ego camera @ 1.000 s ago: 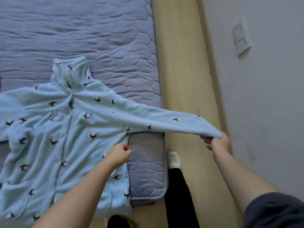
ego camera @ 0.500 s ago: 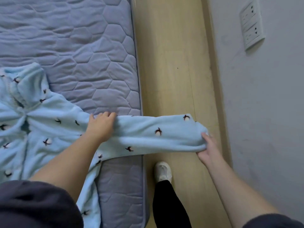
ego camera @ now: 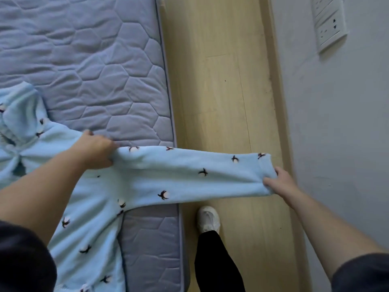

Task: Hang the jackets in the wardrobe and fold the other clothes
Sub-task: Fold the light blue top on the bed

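Observation:
A light blue fleece top (ego camera: 88,199) with small dark bird prints lies spread on the quilted grey-blue mattress (ego camera: 94,66). Its collar sits at the left edge. One sleeve (ego camera: 189,171) stretches out to the right, past the mattress edge and over the floor. My left hand (ego camera: 96,150) grips the fabric at the shoulder end of that sleeve. My right hand (ego camera: 277,182) pinches the cuff, holding the sleeve taut in the air.
A strip of light wooden floor (ego camera: 223,81) runs between the mattress and a grey wall (ego camera: 341,123) with a white socket plate (ego camera: 328,20). My leg in black trousers and a white shoe (ego camera: 208,220) stand on the floor by the mattress edge.
My left hand moved from the top's side up to the sleeve's shoulder end and took hold there. The view swung right. My right hand kept its hold on the cuff.

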A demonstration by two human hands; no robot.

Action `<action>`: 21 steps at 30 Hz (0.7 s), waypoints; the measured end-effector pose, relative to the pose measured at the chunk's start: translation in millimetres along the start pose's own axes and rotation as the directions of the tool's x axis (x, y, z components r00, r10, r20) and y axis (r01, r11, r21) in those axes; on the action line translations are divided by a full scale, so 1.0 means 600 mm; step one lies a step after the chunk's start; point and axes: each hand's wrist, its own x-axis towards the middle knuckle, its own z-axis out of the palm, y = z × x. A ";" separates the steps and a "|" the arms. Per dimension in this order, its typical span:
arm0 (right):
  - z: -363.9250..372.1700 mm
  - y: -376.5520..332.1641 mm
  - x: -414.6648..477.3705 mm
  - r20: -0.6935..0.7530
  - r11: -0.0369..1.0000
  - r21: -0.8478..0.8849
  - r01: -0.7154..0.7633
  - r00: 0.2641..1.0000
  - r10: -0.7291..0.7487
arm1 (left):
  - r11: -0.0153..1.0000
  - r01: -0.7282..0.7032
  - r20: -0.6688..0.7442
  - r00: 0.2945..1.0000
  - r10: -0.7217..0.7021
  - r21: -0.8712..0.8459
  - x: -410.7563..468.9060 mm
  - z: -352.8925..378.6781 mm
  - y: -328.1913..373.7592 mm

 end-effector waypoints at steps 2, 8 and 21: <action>0.003 -0.002 0.008 -0.021 1.000 0.006 0.027 0.999 -0.027 | 0.963 0.047 -0.253 0.960 -0.117 -0.266 0.012 -0.012 -0.004; 0.011 -0.001 0.011 -0.046 0.993 0.104 -0.063 0.997 0.068 | 0.794 0.106 -0.195 0.942 -0.273 -0.598 0.018 -0.011 0.035; -0.019 0.042 0.021 0.180 0.942 0.328 -0.069 0.984 0.009 | 0.936 -0.011 -0.336 0.935 -0.116 -0.353 0.029 -0.009 0.109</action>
